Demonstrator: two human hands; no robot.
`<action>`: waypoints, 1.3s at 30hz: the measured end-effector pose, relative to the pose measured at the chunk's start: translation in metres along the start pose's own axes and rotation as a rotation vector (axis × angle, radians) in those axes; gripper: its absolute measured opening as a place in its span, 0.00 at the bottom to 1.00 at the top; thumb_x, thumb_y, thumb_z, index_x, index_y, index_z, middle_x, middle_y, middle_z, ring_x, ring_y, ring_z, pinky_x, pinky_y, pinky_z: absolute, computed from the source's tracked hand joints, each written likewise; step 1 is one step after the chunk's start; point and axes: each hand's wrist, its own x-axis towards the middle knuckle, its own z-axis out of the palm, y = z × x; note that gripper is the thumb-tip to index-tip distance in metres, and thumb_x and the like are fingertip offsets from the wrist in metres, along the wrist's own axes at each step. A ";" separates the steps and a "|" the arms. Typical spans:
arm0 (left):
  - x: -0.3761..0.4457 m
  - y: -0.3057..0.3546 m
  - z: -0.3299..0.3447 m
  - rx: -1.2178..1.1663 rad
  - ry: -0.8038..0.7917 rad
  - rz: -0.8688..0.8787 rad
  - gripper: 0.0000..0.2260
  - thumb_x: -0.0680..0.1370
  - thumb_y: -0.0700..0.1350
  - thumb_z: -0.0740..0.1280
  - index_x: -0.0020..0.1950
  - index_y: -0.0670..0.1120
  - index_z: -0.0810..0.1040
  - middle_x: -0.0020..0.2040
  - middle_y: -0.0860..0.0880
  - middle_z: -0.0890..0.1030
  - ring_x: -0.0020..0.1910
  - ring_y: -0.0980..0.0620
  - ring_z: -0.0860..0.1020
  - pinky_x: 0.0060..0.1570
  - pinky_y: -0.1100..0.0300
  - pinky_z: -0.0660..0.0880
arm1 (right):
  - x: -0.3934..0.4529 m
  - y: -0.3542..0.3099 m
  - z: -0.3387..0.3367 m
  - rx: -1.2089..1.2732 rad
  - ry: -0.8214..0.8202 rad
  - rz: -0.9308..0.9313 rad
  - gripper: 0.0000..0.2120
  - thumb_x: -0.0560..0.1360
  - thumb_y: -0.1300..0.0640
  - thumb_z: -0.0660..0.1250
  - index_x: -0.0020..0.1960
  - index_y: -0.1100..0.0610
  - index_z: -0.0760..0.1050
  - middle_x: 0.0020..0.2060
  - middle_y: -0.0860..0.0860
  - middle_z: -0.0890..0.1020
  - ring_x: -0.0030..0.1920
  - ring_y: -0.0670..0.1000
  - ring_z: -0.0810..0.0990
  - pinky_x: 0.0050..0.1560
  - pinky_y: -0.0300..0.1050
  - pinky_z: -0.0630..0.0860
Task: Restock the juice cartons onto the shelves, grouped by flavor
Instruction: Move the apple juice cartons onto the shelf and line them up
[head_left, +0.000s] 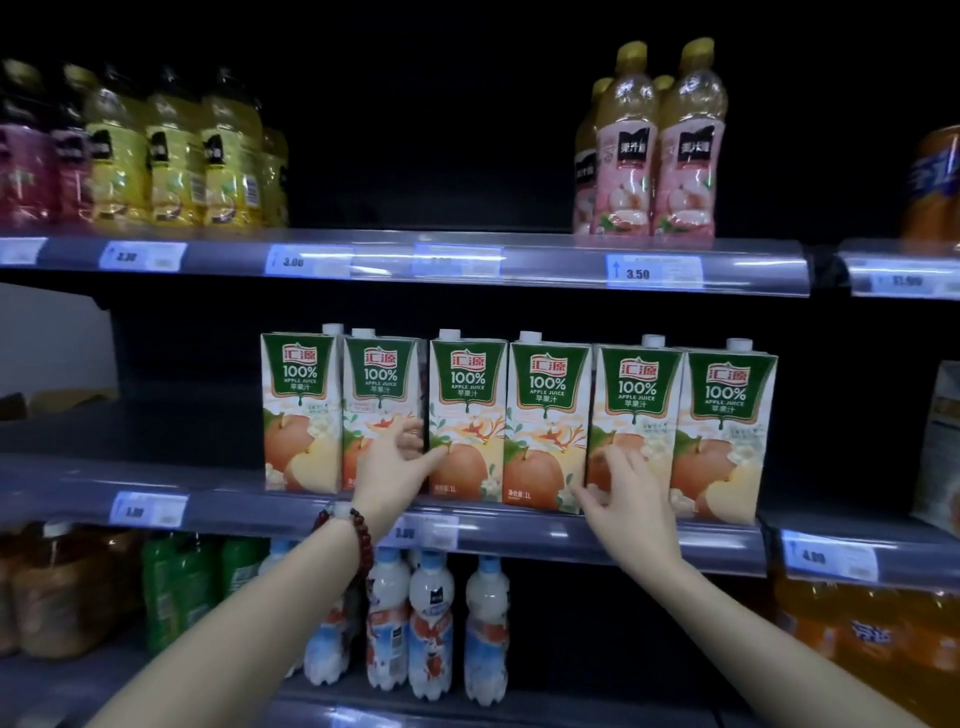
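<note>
Green-topped apple juice cartons (519, 421), six abreast, already stand together on the middle shelf (519, 530). The left hand (387, 462) and right hand (626, 493) rest spread, relaxed fingers on their fronts, gripping nothing. Likely only straightening remains here; other flavours are unseen.

Dim shop aisle: grey shelving (218, 499) with price tags (653, 271).

Dim aisle, lit frontally; glare on shelf strips (519, 260) (edges blurred, bowed).
</note>
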 end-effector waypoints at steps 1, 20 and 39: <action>0.000 -0.002 -0.008 0.022 0.056 -0.006 0.17 0.74 0.46 0.72 0.61 0.49 0.74 0.53 0.49 0.80 0.45 0.55 0.78 0.41 0.63 0.76 | -0.001 -0.006 0.003 0.031 -0.030 -0.024 0.12 0.74 0.51 0.70 0.54 0.53 0.72 0.50 0.50 0.76 0.49 0.52 0.77 0.47 0.47 0.75; 0.041 -0.060 -0.133 0.223 0.157 -0.082 0.31 0.73 0.50 0.73 0.73 0.45 0.66 0.66 0.43 0.76 0.64 0.43 0.74 0.62 0.47 0.73 | -0.004 -0.165 0.100 0.516 -0.495 0.147 0.36 0.76 0.51 0.67 0.76 0.59 0.54 0.60 0.55 0.77 0.46 0.49 0.78 0.45 0.40 0.73; 0.051 -0.057 -0.130 0.452 0.004 -0.065 0.28 0.71 0.49 0.75 0.66 0.43 0.68 0.60 0.43 0.78 0.57 0.43 0.77 0.51 0.55 0.75 | 0.003 -0.165 0.098 0.416 -0.307 0.192 0.13 0.75 0.51 0.68 0.50 0.61 0.76 0.43 0.54 0.80 0.45 0.51 0.79 0.45 0.44 0.75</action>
